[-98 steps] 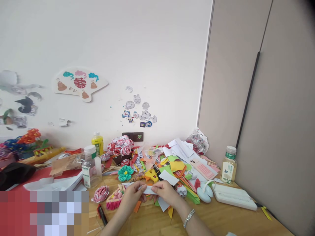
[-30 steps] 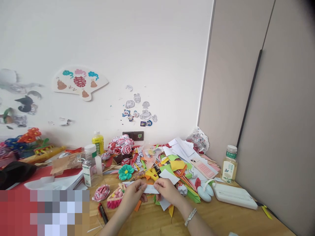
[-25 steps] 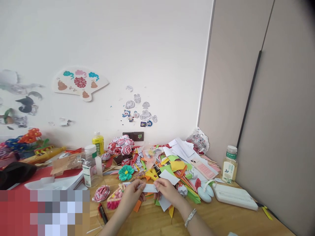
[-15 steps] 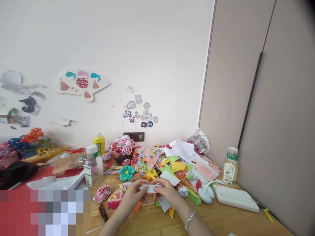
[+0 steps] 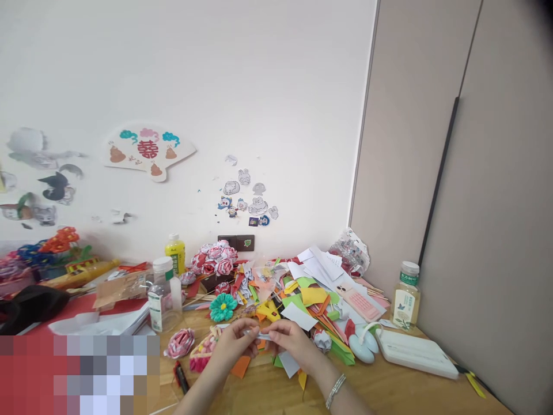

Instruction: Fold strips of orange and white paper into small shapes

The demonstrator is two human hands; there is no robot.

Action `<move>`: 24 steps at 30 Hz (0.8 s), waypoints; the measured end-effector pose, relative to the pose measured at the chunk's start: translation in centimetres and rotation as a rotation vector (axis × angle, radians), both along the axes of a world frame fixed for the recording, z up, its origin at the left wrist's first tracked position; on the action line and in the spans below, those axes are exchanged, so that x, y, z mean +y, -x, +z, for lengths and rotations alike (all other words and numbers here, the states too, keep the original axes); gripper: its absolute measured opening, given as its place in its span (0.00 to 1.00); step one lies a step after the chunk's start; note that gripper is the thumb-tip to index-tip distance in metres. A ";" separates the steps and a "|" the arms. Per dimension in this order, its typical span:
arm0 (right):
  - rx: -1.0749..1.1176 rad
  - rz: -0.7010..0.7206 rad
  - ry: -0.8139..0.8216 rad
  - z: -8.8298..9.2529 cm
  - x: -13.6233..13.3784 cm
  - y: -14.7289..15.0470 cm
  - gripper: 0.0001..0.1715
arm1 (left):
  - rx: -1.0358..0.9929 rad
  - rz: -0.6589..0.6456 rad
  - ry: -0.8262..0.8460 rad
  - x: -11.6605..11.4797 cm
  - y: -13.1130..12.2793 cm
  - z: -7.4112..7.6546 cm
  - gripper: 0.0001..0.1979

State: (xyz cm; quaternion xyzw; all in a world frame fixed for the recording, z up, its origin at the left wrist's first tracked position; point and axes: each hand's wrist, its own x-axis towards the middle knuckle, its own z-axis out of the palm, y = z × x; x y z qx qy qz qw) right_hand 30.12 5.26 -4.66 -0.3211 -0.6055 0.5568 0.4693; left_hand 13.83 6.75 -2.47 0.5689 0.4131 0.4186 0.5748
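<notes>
A small folded strip of white paper [image 5: 263,336] is pinched between the fingertips of both hands, above the near part of the wooden table. My left hand [image 5: 240,340] grips its left end with thumb and fingers closed. At its right end my right hand [image 5: 288,339] holds it the same way; a silvery bracelet is on that wrist. Most of the paper is hidden by the fingers. Behind the hands lie a teal fuzzy flower [image 5: 223,308] and a white paper sheet [image 5: 299,316]. Left of my left hand is a pink basket-like piece [image 5: 205,349].
Colourful paper scraps [image 5: 314,296] are heaped behind the hands. To the right are a white flat box [image 5: 417,353], a light-blue mouse-shaped item [image 5: 363,346] and a drink bottle [image 5: 406,297]. A clear bottle [image 5: 162,297], striped paper rose [image 5: 180,343] and black marker [image 5: 181,377] stand or lie left.
The white paper now shows as a narrower strip between my fingertips, and both hands have drawn closer together. The whole view has shifted slightly.
</notes>
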 end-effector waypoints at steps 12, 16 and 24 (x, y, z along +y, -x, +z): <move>-0.053 -0.010 0.051 -1.5 0.7 0.5 0.21 | 0.071 0.076 -0.142 0.1 -0.2 -0.3 0.18; -0.037 0.014 0.075 -1.2 0.5 0.7 0.22 | 0.112 -0.004 -0.143 -0.1 -0.2 -0.4 0.19; -0.014 0.116 0.052 0.0 -0.6 1.1 0.15 | 0.147 0.036 -0.194 0.0 -0.1 -0.4 0.13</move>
